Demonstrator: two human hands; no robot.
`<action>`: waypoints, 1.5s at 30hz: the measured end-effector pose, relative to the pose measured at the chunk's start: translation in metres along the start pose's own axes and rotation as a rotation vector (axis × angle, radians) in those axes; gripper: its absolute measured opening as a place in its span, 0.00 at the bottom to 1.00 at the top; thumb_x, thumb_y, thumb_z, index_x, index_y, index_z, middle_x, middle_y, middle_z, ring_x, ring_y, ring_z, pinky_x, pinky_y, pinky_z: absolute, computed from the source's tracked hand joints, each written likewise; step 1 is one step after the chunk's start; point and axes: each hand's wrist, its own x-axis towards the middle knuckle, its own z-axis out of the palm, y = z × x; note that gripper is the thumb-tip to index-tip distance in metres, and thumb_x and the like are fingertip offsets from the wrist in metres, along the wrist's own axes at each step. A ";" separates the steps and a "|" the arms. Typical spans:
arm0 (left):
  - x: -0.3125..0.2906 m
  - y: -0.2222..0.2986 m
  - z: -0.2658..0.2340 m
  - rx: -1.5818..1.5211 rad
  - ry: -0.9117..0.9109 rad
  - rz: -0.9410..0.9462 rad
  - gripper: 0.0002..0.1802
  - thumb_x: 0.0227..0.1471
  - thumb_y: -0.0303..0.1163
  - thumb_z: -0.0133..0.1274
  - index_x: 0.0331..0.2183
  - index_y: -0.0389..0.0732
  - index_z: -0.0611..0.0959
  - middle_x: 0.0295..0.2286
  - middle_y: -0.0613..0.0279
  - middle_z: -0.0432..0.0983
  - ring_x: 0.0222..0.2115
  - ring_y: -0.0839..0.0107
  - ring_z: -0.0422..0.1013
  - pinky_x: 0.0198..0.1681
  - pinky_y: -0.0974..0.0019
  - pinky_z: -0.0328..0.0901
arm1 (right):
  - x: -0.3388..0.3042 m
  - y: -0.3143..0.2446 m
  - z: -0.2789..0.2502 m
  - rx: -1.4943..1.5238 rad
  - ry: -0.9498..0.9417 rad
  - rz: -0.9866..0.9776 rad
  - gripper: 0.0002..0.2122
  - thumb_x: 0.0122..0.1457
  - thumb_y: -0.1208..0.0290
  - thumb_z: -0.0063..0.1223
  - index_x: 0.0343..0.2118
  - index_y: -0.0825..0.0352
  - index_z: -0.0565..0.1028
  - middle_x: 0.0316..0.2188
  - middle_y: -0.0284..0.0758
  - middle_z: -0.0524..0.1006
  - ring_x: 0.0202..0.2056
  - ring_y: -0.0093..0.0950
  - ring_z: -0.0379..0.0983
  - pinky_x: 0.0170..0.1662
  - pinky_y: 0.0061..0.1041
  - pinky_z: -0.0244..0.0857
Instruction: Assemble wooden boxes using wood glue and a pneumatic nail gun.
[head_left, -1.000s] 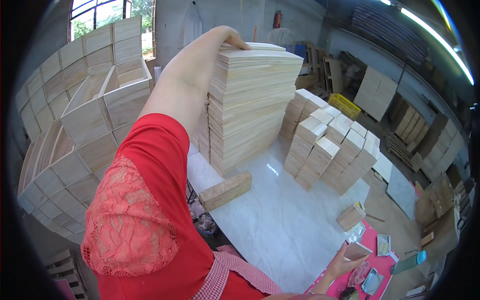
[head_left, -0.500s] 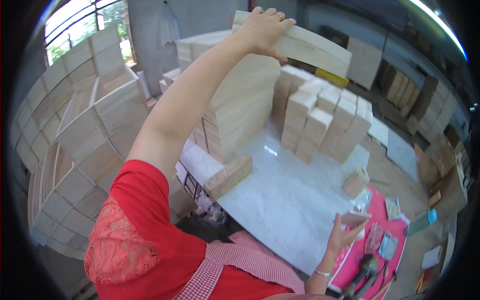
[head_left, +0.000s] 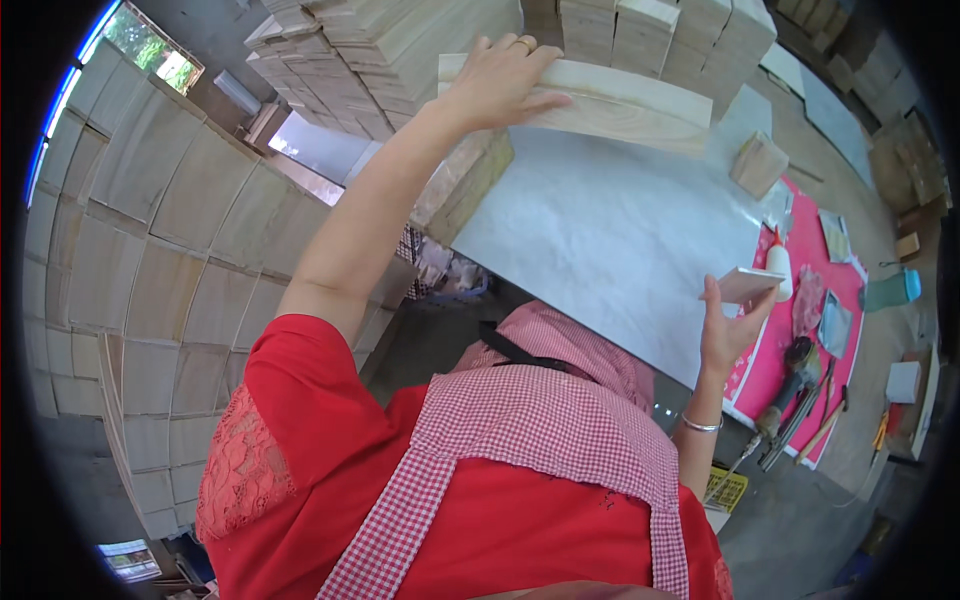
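Your left hand [head_left: 505, 75] covers the near end of the wooden board [head_left: 610, 100], so your grip beneath it is hidden. The stacked boards [head_left: 400, 40] run off the upper edge. At lower right, the tools [head_left: 795, 400] are too small to identify.

I see a yellow printed box [head_left: 724, 487] low beside the pink mat [head_left: 790, 350], and flat clear packets [head_left: 834, 325] on it.

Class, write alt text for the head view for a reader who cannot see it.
A person's left hand grips a long pale wooden board lying at the far edge of a white table. The right hand holds a small white block; wooden stacks stand behind.
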 end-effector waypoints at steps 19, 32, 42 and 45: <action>-0.168 0.045 0.017 -0.159 -0.154 0.247 0.25 0.46 0.36 0.62 0.47 0.40 0.78 0.50 0.58 0.73 0.56 0.62 0.67 0.59 0.52 0.60 | -0.026 0.013 0.020 0.174 -0.281 0.045 0.46 0.48 0.73 0.70 0.66 0.71 0.50 0.62 0.49 0.61 0.65 0.38 0.56 0.66 0.37 0.52; -0.119 0.135 0.054 -0.358 -0.313 0.459 0.46 0.35 0.47 0.69 0.55 0.38 0.72 0.53 0.58 0.70 0.59 0.60 0.61 0.65 0.49 0.51 | -0.036 -0.008 -0.019 0.751 -0.648 0.130 0.46 0.46 0.66 0.67 0.66 0.72 0.50 0.62 0.50 0.62 0.65 0.41 0.58 0.65 0.39 0.55; -0.090 0.140 0.081 -0.330 -0.527 0.516 0.54 0.26 0.57 0.71 0.55 0.44 0.73 0.45 0.54 0.71 0.47 0.59 0.67 0.52 0.54 0.60 | -0.044 0.000 0.002 0.401 -0.432 0.188 0.38 0.44 0.68 0.72 0.56 0.71 0.61 0.56 0.47 0.68 0.54 0.34 0.69 0.50 0.31 0.69; -0.082 0.143 0.072 -0.341 -0.497 0.461 0.50 0.27 0.57 0.70 0.54 0.46 0.74 0.42 0.54 0.72 0.43 0.59 0.69 0.47 0.56 0.61 | -0.049 0.005 0.021 0.070 -0.216 0.181 0.30 0.44 0.67 0.73 0.48 0.71 0.67 0.51 0.45 0.72 0.47 0.28 0.74 0.40 0.27 0.72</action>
